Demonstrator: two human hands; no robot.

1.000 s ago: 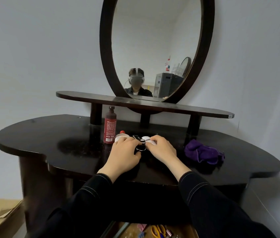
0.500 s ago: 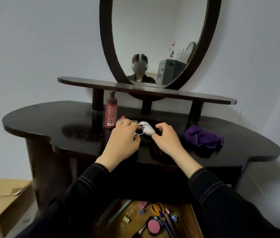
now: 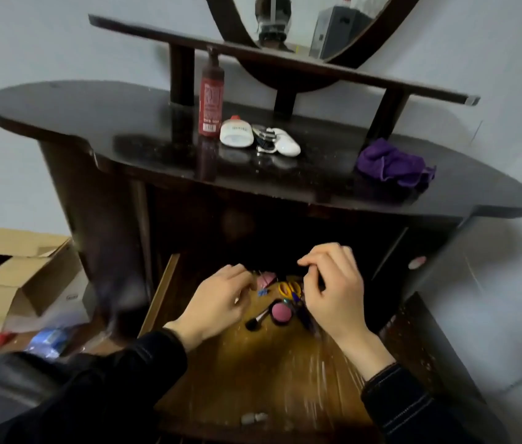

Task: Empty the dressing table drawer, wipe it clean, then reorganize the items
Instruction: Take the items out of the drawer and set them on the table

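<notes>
Well, from my station I see the drawer [image 3: 159,294] of the dressing table pulled out below the worktop [image 3: 119,123], its wooden floor bare toward the front, with the small things gathered at the back. My left hand [image 3: 218,304] hangs over the drawer's left half with its fingers [image 3: 237,274] curled downward beside a pink clip [image 3: 266,278]; I cannot tell whether they pinch it or merely touch it (that corner is blurred). My right hand [image 3: 333,293] hovers over the right half, its fingers [image 3: 317,254] loosely bent, thumb and forefinger close together, with nothing visible between them. Between the two hands lie a pair of yellow-handled scissors [image 3: 289,288], some blue clips [image 3: 262,293], a round pink compact [image 3: 281,311] and a small brush [image 3: 258,320] just beside it. A little grey object [image 3: 253,418] sits alone near the drawer's front edge. Up on the worktop a red bottle [image 3: 211,100] stands upright, with a white jar [image 3: 236,134] lying next to it, a metal piece [image 3: 264,140] and a white rounded object [image 3: 288,145] touching in a row. A crumpled purple cloth [image 3: 394,163] rests well apart, toward the right end. On the floor to the left stands an open cardboard box [image 3: 13,274].
</notes>
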